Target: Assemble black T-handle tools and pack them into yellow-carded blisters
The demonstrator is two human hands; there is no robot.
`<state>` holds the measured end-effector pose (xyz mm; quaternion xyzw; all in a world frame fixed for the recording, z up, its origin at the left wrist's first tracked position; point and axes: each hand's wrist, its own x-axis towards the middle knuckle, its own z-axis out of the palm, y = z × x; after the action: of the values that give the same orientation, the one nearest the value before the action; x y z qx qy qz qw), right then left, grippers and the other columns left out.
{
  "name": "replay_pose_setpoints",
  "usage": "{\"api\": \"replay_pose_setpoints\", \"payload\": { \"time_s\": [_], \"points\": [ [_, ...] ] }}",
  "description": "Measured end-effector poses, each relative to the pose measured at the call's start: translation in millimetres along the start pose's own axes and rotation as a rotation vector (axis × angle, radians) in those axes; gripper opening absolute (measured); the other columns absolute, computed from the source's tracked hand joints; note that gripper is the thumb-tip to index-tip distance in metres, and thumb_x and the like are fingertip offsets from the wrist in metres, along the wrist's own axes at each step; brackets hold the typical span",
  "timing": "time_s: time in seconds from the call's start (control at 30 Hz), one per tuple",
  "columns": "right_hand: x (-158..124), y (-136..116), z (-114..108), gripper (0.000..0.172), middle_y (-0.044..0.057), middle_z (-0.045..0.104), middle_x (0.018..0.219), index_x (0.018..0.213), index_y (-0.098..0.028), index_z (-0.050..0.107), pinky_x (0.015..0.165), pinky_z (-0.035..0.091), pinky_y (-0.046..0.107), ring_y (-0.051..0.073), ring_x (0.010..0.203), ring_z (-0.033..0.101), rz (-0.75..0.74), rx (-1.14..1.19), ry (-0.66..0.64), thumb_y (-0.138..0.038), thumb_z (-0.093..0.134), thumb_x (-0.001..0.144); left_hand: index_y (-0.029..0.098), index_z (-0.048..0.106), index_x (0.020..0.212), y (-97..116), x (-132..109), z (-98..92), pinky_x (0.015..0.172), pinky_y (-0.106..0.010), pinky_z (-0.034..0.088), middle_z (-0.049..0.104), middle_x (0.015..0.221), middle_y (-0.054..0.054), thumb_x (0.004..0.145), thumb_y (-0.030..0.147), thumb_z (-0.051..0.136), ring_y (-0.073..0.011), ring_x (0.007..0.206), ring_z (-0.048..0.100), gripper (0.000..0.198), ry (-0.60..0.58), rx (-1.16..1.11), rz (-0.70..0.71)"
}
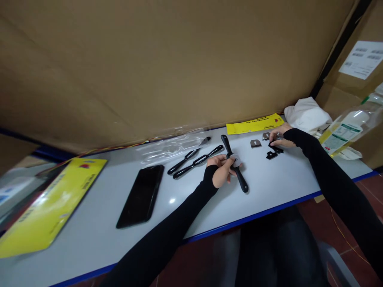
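Note:
My left hand (220, 169) is closed round the middle of a black spokeshave (243, 182), whose two handles stick out on either side. A silvery metal blade (236, 160) lies at its centre, against my thumb. Farther right, my right hand (281, 136) has its fingertips together on a small black metal part (271, 144) at the tabletop. A notched black cap piece (271, 155) rests just in front of those fingers. Left of them lies a loose slotted steel blade (255, 143), with another blade (265, 136) partly behind the fingers.
Two more black spokeshave bodies (199, 160) lie left of my left hand, before clear plastic packaging (172, 147). A black phone (140, 197) and yellow card (56, 203) are farther left. Another yellow card (254, 124), white cloth (309, 113) and bottle (347, 129) stand right and behind.

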<state>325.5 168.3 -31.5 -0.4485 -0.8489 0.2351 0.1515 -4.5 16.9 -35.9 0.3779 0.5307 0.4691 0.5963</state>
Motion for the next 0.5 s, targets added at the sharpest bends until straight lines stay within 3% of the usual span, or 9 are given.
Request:
{"api": "replay_pose_setpoints", "payload": {
  "time_s": [0.2, 0.33, 0.5],
  "points": [
    [2, -4, 1, 0.03, 0.005, 0.077, 0.089, 0.102, -0.022, 0.079, 0.064, 0.045, 0.033, 0.02, 0.073, 0.064, 0.097, -0.038, 0.005, -0.036, 0.083, 0.076, 0.015, 0.061, 0.073, 9, -5, 2.1, 0.025, -0.022, 0.037, 0.079, 0.076, -0.014, 0.079, 0.029, 0.085, -0.0185, 0.042, 0.067, 0.029, -0.004, 0.019, -0.016],
    [2, -9, 1, 0.014, 0.005, 0.075, 0.08, 0.084, -0.022, 0.077, 0.066, 0.045, 0.035, 0.02, 0.07, 0.064, 0.105, -0.041, -0.014, -0.034, 0.081, 0.078, 0.016, 0.059, 0.07, 11, -6, 3.1, 0.023, -0.022, 0.035, 0.078, 0.074, -0.014, 0.079, 0.028, 0.087, -0.0188, 0.039, 0.065, 0.032, -0.013, 0.02, -0.035],
    [1, -19, -2, 0.021, 0.005, 0.072, 0.072, 0.067, -0.023, 0.071, 0.072, 0.043, 0.038, 0.024, 0.074, 0.062, 0.144, -0.124, 0.054, -0.036, 0.085, 0.076, 0.015, 0.06, 0.071, 15, -9, 3.5, 0.023, -0.021, 0.025, 0.079, 0.074, -0.015, 0.085, 0.022, 0.079, -0.0184, 0.037, 0.064, 0.025, -0.009, 0.068, -0.051]
  ]
}}
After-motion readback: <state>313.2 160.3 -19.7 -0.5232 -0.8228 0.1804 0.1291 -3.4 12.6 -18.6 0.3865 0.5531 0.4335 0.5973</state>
